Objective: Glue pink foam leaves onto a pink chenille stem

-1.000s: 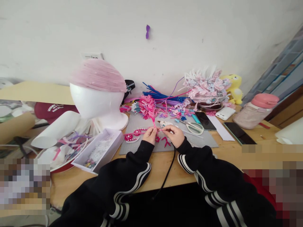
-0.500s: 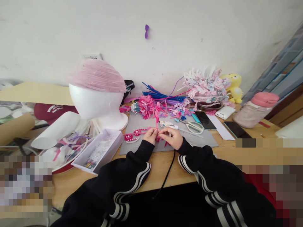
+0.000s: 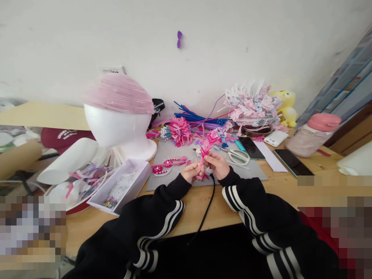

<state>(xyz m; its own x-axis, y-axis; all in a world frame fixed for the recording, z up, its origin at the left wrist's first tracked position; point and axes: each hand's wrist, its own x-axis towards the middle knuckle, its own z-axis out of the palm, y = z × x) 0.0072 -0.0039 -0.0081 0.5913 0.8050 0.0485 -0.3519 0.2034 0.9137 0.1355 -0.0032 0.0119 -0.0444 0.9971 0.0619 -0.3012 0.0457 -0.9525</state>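
Note:
Both my hands meet over the grey felt mat and hold one pink feathery sprig by its stem. My left hand pinches the lower stem. My right hand grips just beside it, and the frilly pink tip leans up and to the right. Under my hands lie small pink offcuts. Two pink beaded pieces lie on the mat to the left. A white glue gun lies just behind the sprig, its black cord running off the table edge.
A white foam head with a pink cap stands at left. A lilac box of beads sits at front left. Scissors, two phones, a pink-lidded bottle, a flowered headpiece and pipe cleaners crowd the back.
The sprig has been lifted off the mat and swung from upright to leaning right. Both hands have shifted slightly right and closer together.

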